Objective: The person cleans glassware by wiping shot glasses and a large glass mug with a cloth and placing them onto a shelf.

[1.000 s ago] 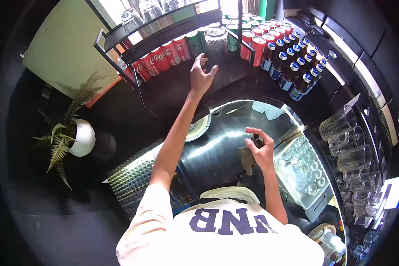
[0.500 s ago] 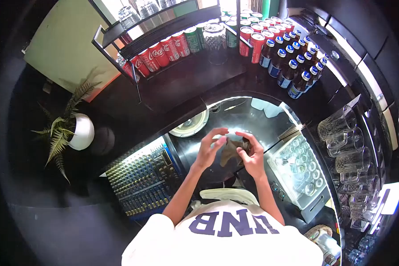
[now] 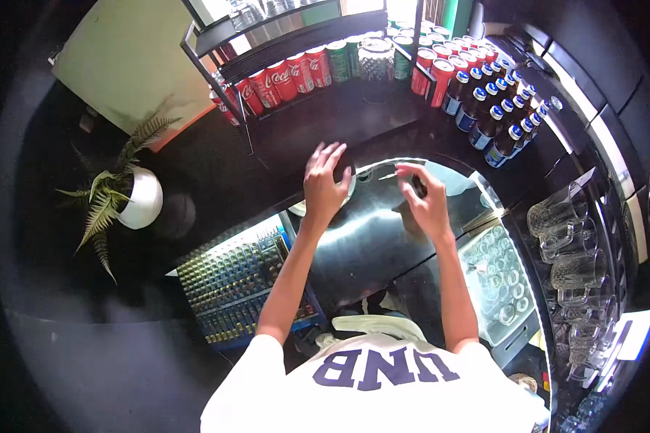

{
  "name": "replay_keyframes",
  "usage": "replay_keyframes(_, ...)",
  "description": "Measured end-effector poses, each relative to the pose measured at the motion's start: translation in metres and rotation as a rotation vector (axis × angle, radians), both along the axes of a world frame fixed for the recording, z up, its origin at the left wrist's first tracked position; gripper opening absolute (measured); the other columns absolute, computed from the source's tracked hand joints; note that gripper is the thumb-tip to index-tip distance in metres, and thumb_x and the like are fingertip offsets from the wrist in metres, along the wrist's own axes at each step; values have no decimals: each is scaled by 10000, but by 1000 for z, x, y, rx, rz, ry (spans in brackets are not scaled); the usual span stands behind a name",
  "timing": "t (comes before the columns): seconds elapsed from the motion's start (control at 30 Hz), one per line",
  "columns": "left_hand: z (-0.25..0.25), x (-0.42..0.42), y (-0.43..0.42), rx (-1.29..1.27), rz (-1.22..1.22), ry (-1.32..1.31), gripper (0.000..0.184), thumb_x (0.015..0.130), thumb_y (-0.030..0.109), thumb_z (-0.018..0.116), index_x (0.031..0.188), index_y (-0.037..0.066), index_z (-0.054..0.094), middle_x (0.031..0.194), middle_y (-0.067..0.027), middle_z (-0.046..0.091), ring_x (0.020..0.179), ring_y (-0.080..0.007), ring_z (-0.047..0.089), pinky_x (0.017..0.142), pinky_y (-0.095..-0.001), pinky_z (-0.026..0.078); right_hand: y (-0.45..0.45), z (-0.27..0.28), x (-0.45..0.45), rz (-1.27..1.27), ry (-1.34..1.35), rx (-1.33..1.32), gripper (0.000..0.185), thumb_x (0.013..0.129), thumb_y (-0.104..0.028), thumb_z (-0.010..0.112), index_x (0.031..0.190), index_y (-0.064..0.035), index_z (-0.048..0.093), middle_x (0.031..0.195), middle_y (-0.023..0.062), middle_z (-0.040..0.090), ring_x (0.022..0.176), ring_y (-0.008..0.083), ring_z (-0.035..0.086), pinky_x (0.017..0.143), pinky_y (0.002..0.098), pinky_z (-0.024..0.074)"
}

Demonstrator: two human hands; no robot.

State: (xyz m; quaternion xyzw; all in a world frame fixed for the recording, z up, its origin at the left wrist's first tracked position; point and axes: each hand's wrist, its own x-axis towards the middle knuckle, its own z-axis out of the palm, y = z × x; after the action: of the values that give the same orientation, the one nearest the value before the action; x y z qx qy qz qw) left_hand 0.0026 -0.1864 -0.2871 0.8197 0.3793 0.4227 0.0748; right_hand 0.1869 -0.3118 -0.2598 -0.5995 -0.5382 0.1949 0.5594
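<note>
Over the edge of the dark counter is my left hand (image 3: 326, 189), its fingers spread and nothing visible in it. A round pale dish lies beneath it, partly hidden. To the right, my right hand (image 3: 429, 206) is curled around a brown cloth (image 3: 412, 222), which is blurred and mostly hidden by the fingers. Both hands are raised and apart above the shiny dark work surface (image 3: 365, 249).
Soda cans (image 3: 282, 81) and a textured glass jar (image 3: 375, 59) line the back shelf. Blue-capped bottles (image 3: 487, 128) stand at the back right. Glass mugs (image 3: 578, 270) are at right, beside a glass-filled tray (image 3: 495, 278). A potted fern (image 3: 143, 198) is at left.
My left hand reached back over the counter earlier, came down beside the cloth, and has now moved up and left. My right hand has risen with the cloth. The view has shifted slightly.
</note>
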Motion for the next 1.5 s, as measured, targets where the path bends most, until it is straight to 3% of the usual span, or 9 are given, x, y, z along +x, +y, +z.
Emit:
replay_keyframes(0.27,-8,-5,23,-52,27,0,344,829,149,666,1167,84,659,1173,-119,657,1170,-299,571,1077,-448,375,28,12,7,1,-169,137,311,788,-13,662,1098,-47,662,997,101,697,912,187,666,820,292,504)
replay_keyframes(0.4,13,-27,7,47,-28,-247,197,807,85,695,1001,53,697,988,-91,698,951,-279,653,852,-382,513,52,19,39,-278,-167,175,344,760,-44,682,1102,-20,655,1038,143,684,947,251,661,856,325,498)
replay_keyframes(0.47,30,-49,-10,73,-38,-438,114,798,-12,675,898,38,690,850,-92,692,772,-207,649,664,-302,504,70,8,69,-442,-153,222,398,773,-107,712,1150,-11,633,1084,165,671,1004,271,646,894,349,484)
replay_keyframes(0.53,35,-78,-17,286,86,-404,102,876,19,634,974,5,657,861,-65,658,777,-122,612,703,-244,468,83,0,96,-480,-159,162,449,801,-168,722,1205,-11,604,1131,171,659,1060,282,629,926,362,470)
replay_keyframes(0.63,24,-102,-2,89,230,-700,171,894,57,649,1037,-22,599,996,-90,623,807,-144,566,728,-270,470,98,-2,110,-389,-126,118,472,870,-256,694,1239,14,578,1090,167,680,1021,261,647,926,343,466)
replay_keyframes(0.8,13,-111,14,-289,169,-620,354,984,167,578,1274,-33,560,1093,-113,665,1002,-142,620,870,-271,481,126,-19,123,-273,-158,145,474,910,-319,662,1220,32,588,1027,146,700,969,231,656,884,326,473)
replay_keyframes(0.87,-3,-111,24,-326,49,-726,348,972,157,599,1262,-33,567,1097,-125,682,1017,-137,627,872,-256,480,134,-27,128,-300,-190,164,477,911,-335,661,1209,32,597,1003,143,704,954,222,656,869,321,476)
replay_keyframes(1.1,5,-108,30,-328,141,-764,244,911,62,670,1123,-52,632,925,-96,710,815,-126,684,723,-238,525,143,-30,138,-259,-145,71,480,905,-338,668,1184,48,607,918,126,698,871,187,638,823,309,473)
replay_keyframes(1.5,11,-111,30,-393,160,-749,167,906,12,652,1068,-31,649,933,-74,693,817,-123,682,668,-232,528,151,-52,144,-288,-85,110,426,868,-267,719,1170,26,651,893,121,711,847,181,650,794,315,483)
